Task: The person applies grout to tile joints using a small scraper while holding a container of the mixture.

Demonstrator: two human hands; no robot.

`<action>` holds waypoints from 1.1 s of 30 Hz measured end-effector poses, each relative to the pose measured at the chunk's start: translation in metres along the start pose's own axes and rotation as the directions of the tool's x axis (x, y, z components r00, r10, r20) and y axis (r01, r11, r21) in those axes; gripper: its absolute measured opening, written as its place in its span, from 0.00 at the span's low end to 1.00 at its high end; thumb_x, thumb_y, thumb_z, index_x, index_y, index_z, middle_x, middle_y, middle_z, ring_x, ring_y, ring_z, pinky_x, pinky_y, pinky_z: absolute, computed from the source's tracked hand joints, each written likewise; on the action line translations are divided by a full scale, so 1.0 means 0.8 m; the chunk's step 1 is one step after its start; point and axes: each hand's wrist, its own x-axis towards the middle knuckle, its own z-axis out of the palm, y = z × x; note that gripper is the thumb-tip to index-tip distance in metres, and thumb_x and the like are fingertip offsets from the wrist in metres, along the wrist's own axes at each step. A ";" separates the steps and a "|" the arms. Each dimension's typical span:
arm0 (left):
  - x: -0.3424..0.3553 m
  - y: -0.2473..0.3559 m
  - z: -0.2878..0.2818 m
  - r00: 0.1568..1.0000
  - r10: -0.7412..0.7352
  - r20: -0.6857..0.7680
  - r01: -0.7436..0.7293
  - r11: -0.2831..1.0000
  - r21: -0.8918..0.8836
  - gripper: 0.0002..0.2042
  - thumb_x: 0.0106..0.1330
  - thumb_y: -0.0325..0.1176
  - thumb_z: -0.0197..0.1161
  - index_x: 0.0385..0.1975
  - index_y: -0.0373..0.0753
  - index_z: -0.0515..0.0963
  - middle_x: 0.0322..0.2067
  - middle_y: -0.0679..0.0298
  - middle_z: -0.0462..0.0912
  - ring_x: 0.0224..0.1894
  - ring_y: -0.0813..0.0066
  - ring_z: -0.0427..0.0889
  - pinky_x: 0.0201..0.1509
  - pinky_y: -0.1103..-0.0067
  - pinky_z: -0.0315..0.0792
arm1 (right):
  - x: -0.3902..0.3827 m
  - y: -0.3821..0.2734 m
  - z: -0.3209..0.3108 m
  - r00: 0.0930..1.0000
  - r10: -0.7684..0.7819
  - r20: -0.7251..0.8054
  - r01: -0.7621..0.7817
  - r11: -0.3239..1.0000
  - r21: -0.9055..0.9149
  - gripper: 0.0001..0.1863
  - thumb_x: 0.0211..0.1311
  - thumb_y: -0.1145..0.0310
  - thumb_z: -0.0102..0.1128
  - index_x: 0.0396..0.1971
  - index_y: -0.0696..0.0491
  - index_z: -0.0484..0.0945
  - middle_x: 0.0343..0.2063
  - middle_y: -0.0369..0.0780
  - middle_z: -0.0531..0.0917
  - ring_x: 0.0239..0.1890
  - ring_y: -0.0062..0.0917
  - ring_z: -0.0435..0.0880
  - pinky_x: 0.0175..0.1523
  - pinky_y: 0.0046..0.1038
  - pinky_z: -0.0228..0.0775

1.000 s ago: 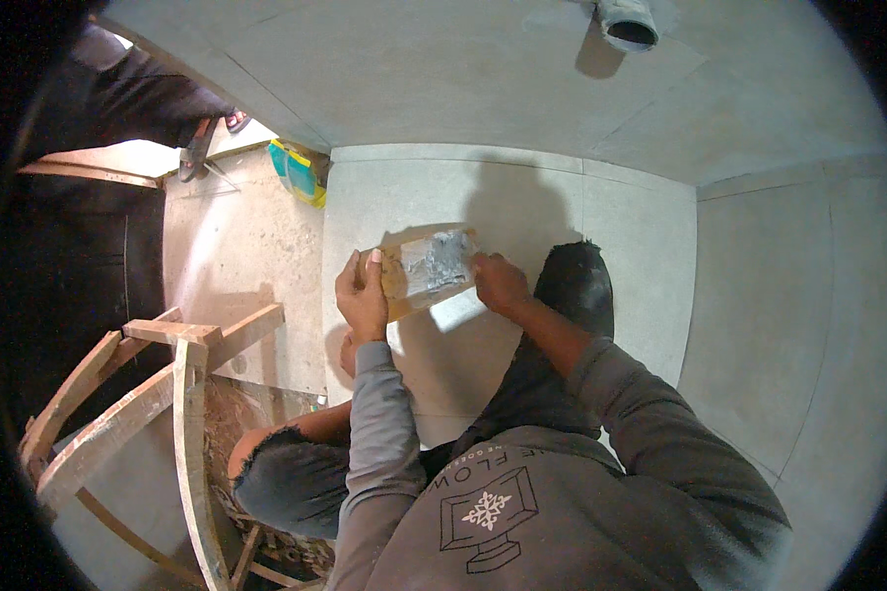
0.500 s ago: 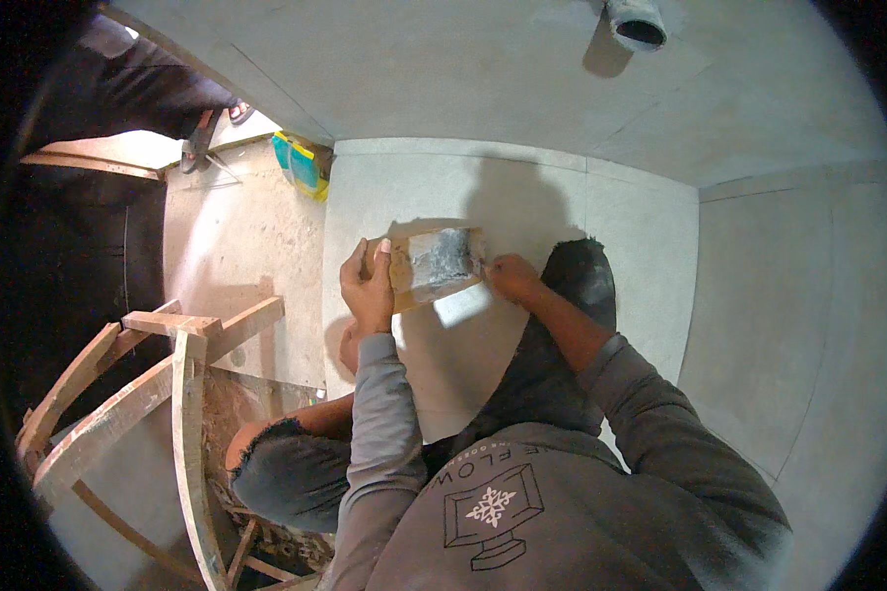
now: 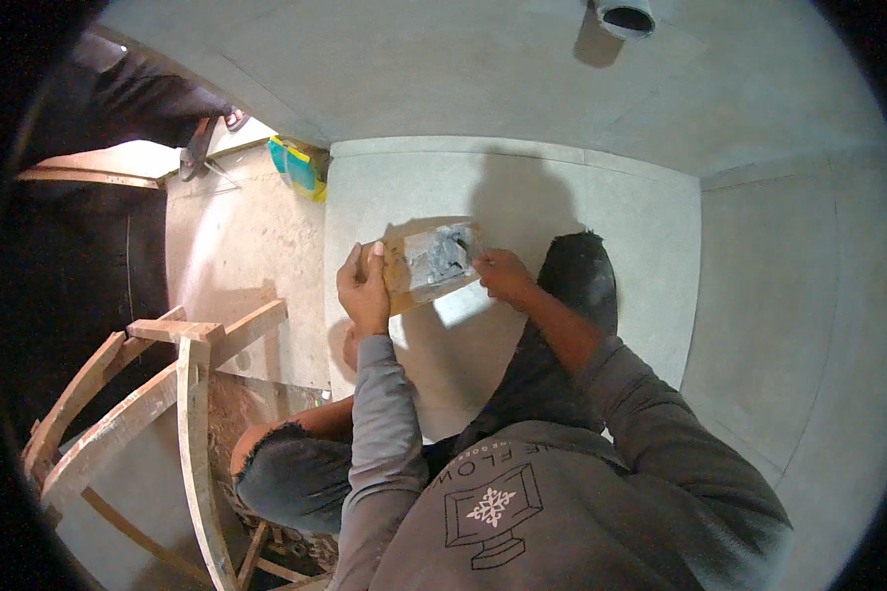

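My left hand grips the left end of a yellowish rectangular board, thumb on top, holding it above the pale tiles. Grey-white paste is smeared over the board's middle and right part. My right hand is closed at the board's right end, its fingers at the edge of the paste. What these fingers pinch is too small and blurred to name. A bright patch of light falls on the floor just below the board.
Wooden framing stands at my left. A yellow and teal bag lies by the wall corner. A pipe end juts from the grey far wall. Another person's foot in a sandal shows at upper left. Grey wall tiles rise at right.
My right hand has turned and shifted slightly left, closer over the board's right end. The paste, earlier a smoother dark patch, now looks broken up and lighter. My left hand keeps its grip.
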 end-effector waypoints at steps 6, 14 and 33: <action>-0.004 0.003 0.000 1.000 -0.002 0.000 0.002 1.000 0.020 0.27 0.59 0.45 0.67 0.51 0.30 0.75 0.47 0.50 0.74 0.51 0.63 0.74 0.56 0.73 0.69 | -0.041 -0.002 0.020 0.965 -0.258 -0.052 0.219 0.897 -0.385 0.15 0.59 0.65 0.53 0.46 0.51 0.78 0.38 0.48 0.80 0.44 0.44 0.79 0.52 0.43 0.70; -0.009 0.010 0.005 0.999 0.044 0.010 -0.044 0.999 0.030 0.27 0.59 0.45 0.68 0.51 0.30 0.75 0.47 0.50 0.74 0.50 0.62 0.75 0.55 0.73 0.69 | -0.021 -0.019 -0.003 0.977 -0.208 -0.048 0.172 0.901 -0.399 0.14 0.59 0.67 0.49 0.43 0.51 0.77 0.36 0.49 0.80 0.41 0.45 0.80 0.46 0.46 0.72; -0.006 0.016 -0.001 1.000 0.020 -0.015 -0.018 0.992 0.124 0.27 0.58 0.46 0.68 0.50 0.31 0.77 0.47 0.51 0.75 0.50 0.61 0.75 0.55 0.72 0.69 | -0.011 -0.006 0.002 0.979 -0.182 0.096 0.206 0.900 -0.385 0.13 0.57 0.67 0.51 0.41 0.49 0.77 0.38 0.48 0.81 0.43 0.45 0.80 0.48 0.45 0.72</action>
